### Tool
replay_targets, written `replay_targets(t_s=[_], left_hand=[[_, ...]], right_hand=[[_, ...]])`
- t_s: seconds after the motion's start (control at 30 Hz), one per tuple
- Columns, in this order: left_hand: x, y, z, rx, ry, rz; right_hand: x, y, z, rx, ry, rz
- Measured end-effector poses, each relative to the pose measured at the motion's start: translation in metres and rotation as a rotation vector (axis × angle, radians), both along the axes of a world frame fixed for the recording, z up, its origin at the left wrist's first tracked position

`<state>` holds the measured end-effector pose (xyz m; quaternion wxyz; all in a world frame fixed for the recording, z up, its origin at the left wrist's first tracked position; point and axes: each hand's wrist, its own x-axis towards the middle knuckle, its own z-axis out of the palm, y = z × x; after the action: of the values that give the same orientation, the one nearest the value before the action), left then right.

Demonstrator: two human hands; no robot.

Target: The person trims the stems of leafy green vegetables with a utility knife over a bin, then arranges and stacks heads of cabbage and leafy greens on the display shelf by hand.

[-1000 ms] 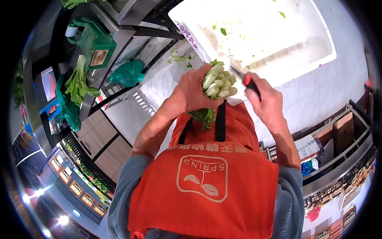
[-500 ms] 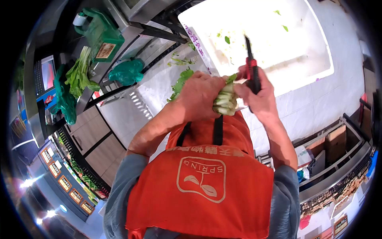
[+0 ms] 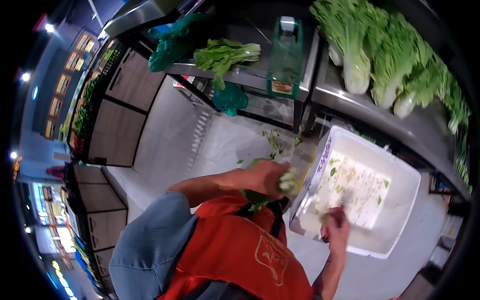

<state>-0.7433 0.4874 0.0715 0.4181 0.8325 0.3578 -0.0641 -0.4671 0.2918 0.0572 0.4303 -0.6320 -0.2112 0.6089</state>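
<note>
My left hand [image 3: 265, 177] is closed around a bunch of leafy greens [image 3: 288, 182], its pale stem ends pointing right and dark leaves hanging below the fist. The bunch is held in front of the red apron [image 3: 235, 240]. To the right, my right hand [image 3: 338, 232] grips a knife [image 3: 338, 215] with a red and black handle, over the near side of a white foam box [image 3: 402, 212]. Motion smears the blade. Something pale beside the handle is too blurred to name. Small leaf scraps and trimmings lie in the box.
Several large leafy heads [image 3: 357, 75] lie on a steel counter [image 3: 340, 92] at upper right. Another leafy bunch [image 3: 227, 54], a green plastic container [image 3: 285, 65] and green bags [image 3: 175, 42] are at the upper left. Leaf scraps [image 3: 274, 142] litter the floor.
My view has swung, bringing the counter of leafy heads into sight. My hands have moved apart: the right, with the knife, is away from the bunch and over the box.
</note>
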Motion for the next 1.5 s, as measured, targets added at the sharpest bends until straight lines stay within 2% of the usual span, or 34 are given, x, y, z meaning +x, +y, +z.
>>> replay_targets(t_s=[0.03,0.07,0.1,0.13,0.2,0.3,0.33,0.4,0.47,0.53,0.6,0.67,0.7,0.8,0.9,0.97,1.0,1.1,1.2,1.37,1.47,1.5], left_hand=[[-0.023,0.008,-0.002,0.043,-0.105,0.106],[-0.041,0.015,0.002,0.072,-0.08,0.186],[-0.058,0.027,0.006,0.103,-0.056,0.263],[-0.073,0.037,0.018,0.089,-0.025,0.359],[-0.105,0.052,0.041,0.101,-0.018,0.473],[-0.151,0.089,0.069,0.237,-0.097,0.519],[-0.162,0.106,0.085,0.284,-0.115,0.516],[-0.187,0.142,0.127,0.372,0.004,0.468],[-0.194,0.166,0.173,0.541,0.145,0.556],[-0.211,0.192,0.195,0.728,0.164,0.516],[-0.23,0.207,0.197,0.858,0.144,0.472],[-0.248,0.209,0.179,0.926,0.081,0.419],[-0.263,0.208,0.162,0.943,0.061,0.424],[-0.289,0.197,0.139,0.571,0.134,0.507],[-0.323,0.185,0.108,0.46,0.084,0.562],[-0.338,0.173,0.095,0.434,0.093,0.607],[-0.35,0.169,0.09,0.421,0.098,0.622],[-0.373,0.155,0.077,0.309,0.125,0.7],[-0.388,0.143,0.069,0.197,0.175,0.776],[-0.408,0.129,0.047,0.07,0.253,0.844],[-0.408,0.133,0.035,0.038,0.25,0.849],[-0.405,0.136,0.033,0.032,0.251,0.841]], right_hand=[[-0.002,0.001,-0.027,0.199,-0.662,0.251],[-0.003,-0.002,-0.057,0.405,-1.325,0.487],[0.001,0.002,-0.072,0.508,-1.124,0.46],[-0.018,0.017,-0.034,0.035,-0.443,0.28],[-0.045,0.047,0.002,0.069,-0.267,0.144],[-0.076,0.08,0.006,0.271,-0.499,0.299],[-0.089,0.094,0.024,0.271,-0.495,0.355],[-0.115,0.107,0.023,0.218,-0.344,0.394],[-0.139,0.128,0.042,0.158,-0.177,0.423],[-0.163,0.156,0.055,0.173,-0.022,0.476],[-0.18,0.187,0.076,0.223,-0.04,0.528],[-0.185,0.222,0.092,0.27,-0.07,0.526],[-0.195,0.244,0.107,0.297,-0.002,0.468],[-0.211,0.327,0.137,0.385,-0.127,0.489],[-0.238,0.427,0.156,0.346,-0.425,0.529],[-0.245,0.507,0.13,0.576,-0.898,0.631],[-0.254,0.542,0.118,0.67,-0.975,0.651],[-0.275,0.633,0.079,0.651,-1.348,0.773],[-0.288,0.691,0.036,0.643,-1.497,0.854],[-0.291,0.721,0.002,0.643,-1.396,1.048],[-0.282,0.72,0.008,0.673,-1.324,1.128],[-0.282,0.712,0.03,0.687,-1.292,1.146]])
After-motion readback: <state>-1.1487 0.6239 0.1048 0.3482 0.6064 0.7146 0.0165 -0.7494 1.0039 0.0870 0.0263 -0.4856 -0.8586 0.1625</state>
